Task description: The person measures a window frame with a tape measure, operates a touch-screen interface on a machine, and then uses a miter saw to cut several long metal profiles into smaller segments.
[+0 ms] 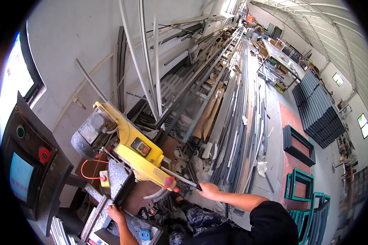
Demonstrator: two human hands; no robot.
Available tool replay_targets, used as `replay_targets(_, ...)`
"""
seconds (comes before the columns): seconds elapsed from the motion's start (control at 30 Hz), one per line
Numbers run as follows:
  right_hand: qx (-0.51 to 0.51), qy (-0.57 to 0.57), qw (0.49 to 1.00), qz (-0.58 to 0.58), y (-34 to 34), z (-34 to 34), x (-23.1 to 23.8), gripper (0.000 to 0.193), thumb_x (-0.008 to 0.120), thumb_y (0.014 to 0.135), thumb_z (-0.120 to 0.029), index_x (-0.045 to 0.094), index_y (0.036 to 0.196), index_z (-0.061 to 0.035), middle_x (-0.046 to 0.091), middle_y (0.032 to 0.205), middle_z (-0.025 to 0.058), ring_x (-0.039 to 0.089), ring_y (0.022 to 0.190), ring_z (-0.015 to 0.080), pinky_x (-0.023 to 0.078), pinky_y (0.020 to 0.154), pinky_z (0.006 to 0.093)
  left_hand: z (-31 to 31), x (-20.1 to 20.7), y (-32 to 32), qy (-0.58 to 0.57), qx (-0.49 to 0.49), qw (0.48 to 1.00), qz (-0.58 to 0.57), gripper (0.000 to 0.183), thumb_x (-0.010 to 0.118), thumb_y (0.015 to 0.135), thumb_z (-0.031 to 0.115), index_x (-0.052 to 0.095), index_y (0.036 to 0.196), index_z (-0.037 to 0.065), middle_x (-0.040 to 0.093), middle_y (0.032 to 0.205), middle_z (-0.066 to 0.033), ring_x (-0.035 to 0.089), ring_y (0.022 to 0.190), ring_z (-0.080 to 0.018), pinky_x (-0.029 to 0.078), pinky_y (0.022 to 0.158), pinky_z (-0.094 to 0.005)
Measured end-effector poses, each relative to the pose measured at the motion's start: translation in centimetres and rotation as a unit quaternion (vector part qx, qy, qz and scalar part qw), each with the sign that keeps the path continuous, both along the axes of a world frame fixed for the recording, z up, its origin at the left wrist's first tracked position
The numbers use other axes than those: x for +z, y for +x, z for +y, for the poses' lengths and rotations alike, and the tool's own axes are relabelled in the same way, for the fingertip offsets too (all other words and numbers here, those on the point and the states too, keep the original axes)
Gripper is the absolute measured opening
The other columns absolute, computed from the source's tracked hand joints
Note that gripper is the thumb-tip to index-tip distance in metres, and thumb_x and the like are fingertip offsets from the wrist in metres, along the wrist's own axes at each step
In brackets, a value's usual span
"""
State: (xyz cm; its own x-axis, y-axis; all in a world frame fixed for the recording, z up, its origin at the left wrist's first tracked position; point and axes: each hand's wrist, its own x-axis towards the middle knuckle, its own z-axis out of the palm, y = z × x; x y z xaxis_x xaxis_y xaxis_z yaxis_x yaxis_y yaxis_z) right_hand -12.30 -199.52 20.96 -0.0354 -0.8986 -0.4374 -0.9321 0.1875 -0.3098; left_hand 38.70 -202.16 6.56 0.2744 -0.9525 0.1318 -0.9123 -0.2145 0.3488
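Note:
My right hand [209, 191] is closed around the black-ended handle [188, 180] of a yellow cut-off saw [151, 166]. The saw's long yellow body slants down toward me, with a grey motor [92, 132] at its far left end and a switch box [140, 146] on its side. At the lower left, my left hand [116, 214] rests with bent fingers at the saw's metal bed, beside the end of a dark bar [124, 188]. What its fingers close on is too small to make out. A blue tape measure [144, 234] lies on the bed near my left forearm.
On the left stands a dark control cabinet [39, 179] with a screen and a red button. A small yellow box [105, 179] hangs on a red cord. Long metal profiles [233, 151] cover the floor ahead. Green-edged frames [301, 183] and stacked dark frames [317, 110] stand right.

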Motion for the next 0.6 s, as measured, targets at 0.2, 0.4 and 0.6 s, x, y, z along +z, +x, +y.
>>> replay_targets(0.2, 0.024, 0.021, 0.999, -0.004, -0.1, -1.0, 4.1, 0.030, 0.062, 0.089, -0.033, 0.058, 0.093, -0.0044, 0.064, 0.077, 0.0160, 0.065, 0.072, 0.0354, 0.052, 0.066, 0.0481, 0.2, -0.3, 0.0, 0.022, 0.008, 1.000, -0.010, 0.033, 0.075, 0.066, 0.009, 0.064, 0.095, 0.000, 0.058, 0.092, -0.0206, 0.056, 0.088, -0.0400, 0.045, 0.077, -0.0480)
replay_targets(0.4, 0.153, -0.033, 0.987, 0.046, 3.0, -6.6, 22.6, 0.047, 0.063, 0.085, -0.047, 0.055, 0.093, -0.0015, 0.063, 0.069, 0.0194, 0.064, 0.069, 0.0399, 0.052, 0.063, 0.0488, -1.4, -0.5, 0.7, 0.009, 0.000, 1.000, -0.010, 0.030, 0.079, 0.066, 0.015, 0.062, 0.088, 0.003, 0.059, 0.086, -0.0188, 0.057, 0.083, -0.0385, 0.046, 0.072, -0.0498)
replay_targets(0.6, 0.346, -0.127, 0.929, 0.022, 12.8, -14.2, 35.3, 0.048, 0.066, 0.080, -0.045, 0.064, 0.098, -0.0009, 0.064, 0.084, 0.0221, 0.062, 0.082, 0.0411, 0.048, 0.071, 0.0464, 2.8, 6.6, -2.0, 0.220, 0.008, 0.972, 0.082, 0.038, 0.074, 0.069, 0.023, 0.062, 0.102, 0.010, 0.059, 0.102, -0.0179, 0.061, 0.093, -0.0381, 0.052, 0.080, -0.0486)
